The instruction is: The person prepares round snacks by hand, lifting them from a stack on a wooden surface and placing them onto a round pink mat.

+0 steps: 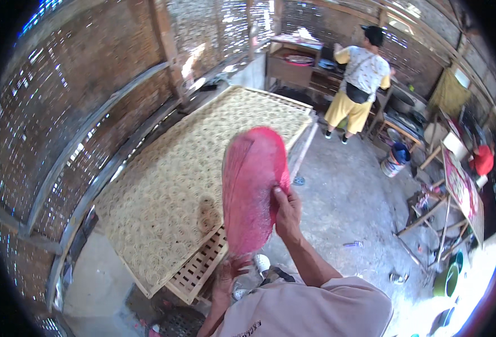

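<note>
A long, pink-red, rounded flat thing [253, 191] stands raised in front of me; its surface is worn and whitish in patches, and I cannot tell its exact kind. My right hand [288, 212] grips its right edge, thumb on the face toward me. At its lower end my left hand [230, 275] is closed round the bottom, the fingers partly hidden. Behind it lies a large drying rack [214, 231] covered with rows of pale, round, coiled pieces [164, 196]. Neither hand touches the rack.
Another person [361, 73] in yellow shorts stands at a wooden bench at the back. A bucket [396, 159] stands on the concrete floor to the right. Beyond it is a slanted table [462, 185] with red stuff on it. Woven walls [79, 84] enclose the left side.
</note>
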